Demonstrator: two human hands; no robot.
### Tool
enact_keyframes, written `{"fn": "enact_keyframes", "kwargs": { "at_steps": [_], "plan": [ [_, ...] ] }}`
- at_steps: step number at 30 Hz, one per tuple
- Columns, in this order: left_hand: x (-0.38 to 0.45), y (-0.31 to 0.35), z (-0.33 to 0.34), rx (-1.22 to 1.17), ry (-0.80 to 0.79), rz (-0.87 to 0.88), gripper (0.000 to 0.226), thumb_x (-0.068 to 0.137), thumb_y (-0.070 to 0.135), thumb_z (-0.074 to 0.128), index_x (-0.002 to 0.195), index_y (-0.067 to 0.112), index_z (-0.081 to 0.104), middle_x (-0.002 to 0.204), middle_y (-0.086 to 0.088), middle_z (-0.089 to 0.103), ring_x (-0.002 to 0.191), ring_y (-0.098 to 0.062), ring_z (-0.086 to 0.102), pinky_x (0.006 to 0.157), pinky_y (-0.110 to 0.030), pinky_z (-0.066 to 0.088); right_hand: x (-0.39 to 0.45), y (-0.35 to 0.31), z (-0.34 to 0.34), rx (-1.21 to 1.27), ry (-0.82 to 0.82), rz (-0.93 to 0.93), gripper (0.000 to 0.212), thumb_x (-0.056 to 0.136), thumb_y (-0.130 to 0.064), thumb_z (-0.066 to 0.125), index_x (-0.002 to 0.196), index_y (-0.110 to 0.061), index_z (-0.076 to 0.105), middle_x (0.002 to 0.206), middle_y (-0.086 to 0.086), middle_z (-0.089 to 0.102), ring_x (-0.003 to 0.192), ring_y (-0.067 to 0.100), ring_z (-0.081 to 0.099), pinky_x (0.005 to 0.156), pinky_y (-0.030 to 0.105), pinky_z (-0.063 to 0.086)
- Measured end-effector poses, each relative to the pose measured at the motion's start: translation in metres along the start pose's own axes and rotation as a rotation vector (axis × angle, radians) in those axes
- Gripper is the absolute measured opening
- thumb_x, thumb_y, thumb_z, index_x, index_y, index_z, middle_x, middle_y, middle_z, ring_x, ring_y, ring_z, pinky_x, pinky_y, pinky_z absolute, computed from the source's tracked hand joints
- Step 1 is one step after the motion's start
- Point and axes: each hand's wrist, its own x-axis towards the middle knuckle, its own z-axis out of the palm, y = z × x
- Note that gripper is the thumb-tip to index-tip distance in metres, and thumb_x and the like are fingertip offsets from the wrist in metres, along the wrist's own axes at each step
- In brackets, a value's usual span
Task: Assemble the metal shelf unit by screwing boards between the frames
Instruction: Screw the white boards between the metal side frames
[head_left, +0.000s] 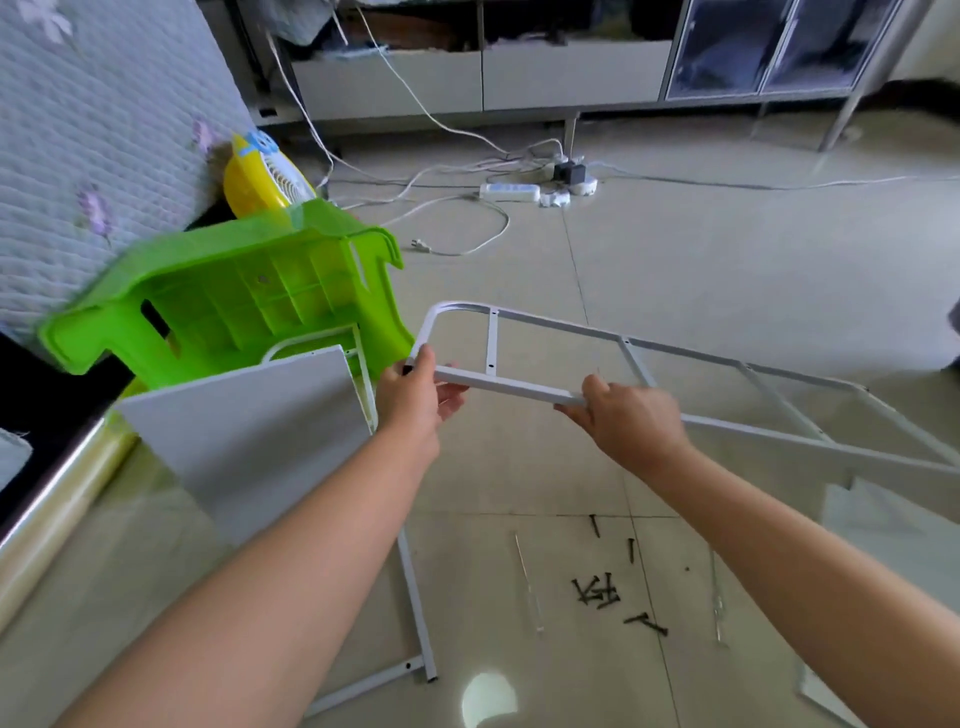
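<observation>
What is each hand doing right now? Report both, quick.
Left hand: closed, gripping the white metal frame near its curved end.
Right hand: closed, gripping the same frame's near rail.

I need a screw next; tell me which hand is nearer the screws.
Right. The right hand grips the frame almost directly above the screws; the left hand grips it further left.
</observation>
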Motion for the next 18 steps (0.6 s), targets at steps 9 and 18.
{"fn": "enact_keyframes", "kwargs": {
  "at_steps": [9,18],
  "plan": [
    [-0.012,0.095,-0.013,0.242,-0.295,0.151,0.032,0.097,0.037,0.04,0.123,0.019,0.041,0.104,-0.006,0.052,0.084,-0.016,0.056,0.067,-0.028,0.045,0.053,-0.045,-0.144,0.193,0.283,0.045,0.035,0.1,-0.033,0.027,0.114,-0.004,0.042,0.1,0.02,0.059,0.083,0.04,0.06,0.057,0.033,0.032],
    [-0.016,0.117,-0.043,0.621,-0.24,0.047,0.053,0.092,0.048,0.044,0.12,0.003,0.044,0.103,-0.013,0.058,0.096,-0.029,0.057,0.087,-0.04,0.049,0.102,-0.076,-0.236,0.591,0.24,0.275,0.04,0.101,-0.017,0.019,0.124,0.003,0.045,0.115,0.024,0.054,0.099,0.036,0.053,0.082,0.038,0.047]
  ]
}}
